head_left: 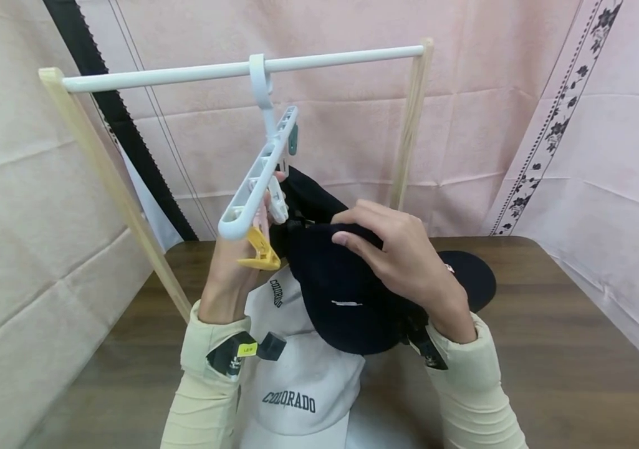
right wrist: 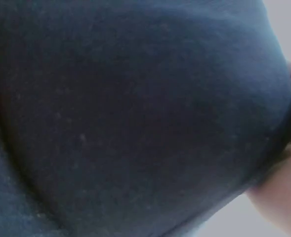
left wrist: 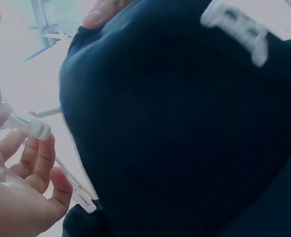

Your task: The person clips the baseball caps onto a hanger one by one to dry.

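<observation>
From my left hand [head_left: 229, 265], whose grip pinches a white clip [left wrist: 30, 127], the black baseball cap [head_left: 325, 280] lies at 4 o'clock, held up just beside the pale blue clip hanger [head_left: 257, 171]. I read its long axis as 11 to 5 o'clock, crossing the hanger's 7-to-1 bar. My right hand [head_left: 403, 255] is nearer the crown, its grip pinching the upper edge. The cap looks soft, rounded and matte, with a short white mark toward 6 o'clock.
</observation>
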Motion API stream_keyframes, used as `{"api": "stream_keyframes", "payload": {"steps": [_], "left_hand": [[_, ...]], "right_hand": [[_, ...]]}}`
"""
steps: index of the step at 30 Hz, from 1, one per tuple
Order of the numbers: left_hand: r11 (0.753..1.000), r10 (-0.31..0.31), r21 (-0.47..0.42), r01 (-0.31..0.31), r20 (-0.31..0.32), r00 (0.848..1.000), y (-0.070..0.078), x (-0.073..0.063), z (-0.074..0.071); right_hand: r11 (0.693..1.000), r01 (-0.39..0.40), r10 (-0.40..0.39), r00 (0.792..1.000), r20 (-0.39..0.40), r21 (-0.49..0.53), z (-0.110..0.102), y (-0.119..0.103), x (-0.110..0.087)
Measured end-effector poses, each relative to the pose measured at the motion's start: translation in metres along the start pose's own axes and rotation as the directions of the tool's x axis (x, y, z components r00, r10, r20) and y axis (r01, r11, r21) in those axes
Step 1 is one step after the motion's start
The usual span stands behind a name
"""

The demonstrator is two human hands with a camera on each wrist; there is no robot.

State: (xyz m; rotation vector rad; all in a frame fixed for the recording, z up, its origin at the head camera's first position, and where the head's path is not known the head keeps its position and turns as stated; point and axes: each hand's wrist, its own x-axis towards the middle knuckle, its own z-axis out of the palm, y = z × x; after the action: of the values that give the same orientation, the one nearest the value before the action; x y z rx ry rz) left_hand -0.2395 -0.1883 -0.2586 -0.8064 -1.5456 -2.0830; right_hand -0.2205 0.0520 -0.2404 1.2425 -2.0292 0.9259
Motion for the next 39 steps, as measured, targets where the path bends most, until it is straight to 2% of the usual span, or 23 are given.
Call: {"api": "stream_keyframes", "payload": {"steps": [5,13,17,20,25,29,34,39], "left_hand": [[1.000,-0.013,-0.013,0.013,-0.008,1.000,0.000,0.002,0.000],[0.993,0.032,-0.118,-0.031,0.008,0.999,-0.003,0.005,-0.001],[0.993,0.043,-0.113,-0.042,0.004,0.999,-0.002,0.006,0.000],[0.994,0.046,-0.103,-0.046,-0.002,0.999,-0.001,0.005,0.001],[0.996,0.043,-0.079,-0.043,0.002,0.999,0.000,0.005,0.003],[0.993,0.019,-0.117,-0.017,0.009,1.000,0.000,0.009,0.008],[0.985,-0.031,-0.172,0.023,-0.045,0.999,0.001,0.013,0.010],[0.992,-0.036,-0.121,0.020,-0.131,0.991,-0.002,0.007,0.012]], "right_hand": [[0.999,0.003,-0.003,1.000,-0.005,-0.044,0.012,-0.003,0.006],[0.993,-0.033,0.029,0.999,-0.032,-0.113,0.021,-0.002,0.015],[0.991,-0.056,0.053,0.998,-0.031,-0.118,0.022,-0.005,0.022],[0.992,-0.077,0.075,0.997,-0.022,-0.096,0.026,-0.006,0.023],[0.996,-0.094,0.094,0.996,0.002,0.008,0.033,-0.002,0.022],[0.991,-0.125,0.124,0.992,0.040,0.043,0.036,0.001,0.025],[0.987,-0.153,0.149,0.986,0.070,0.048,0.039,0.005,0.029],[0.982,-0.173,0.168,0.983,0.071,0.072,0.044,0.008,0.026]]}}
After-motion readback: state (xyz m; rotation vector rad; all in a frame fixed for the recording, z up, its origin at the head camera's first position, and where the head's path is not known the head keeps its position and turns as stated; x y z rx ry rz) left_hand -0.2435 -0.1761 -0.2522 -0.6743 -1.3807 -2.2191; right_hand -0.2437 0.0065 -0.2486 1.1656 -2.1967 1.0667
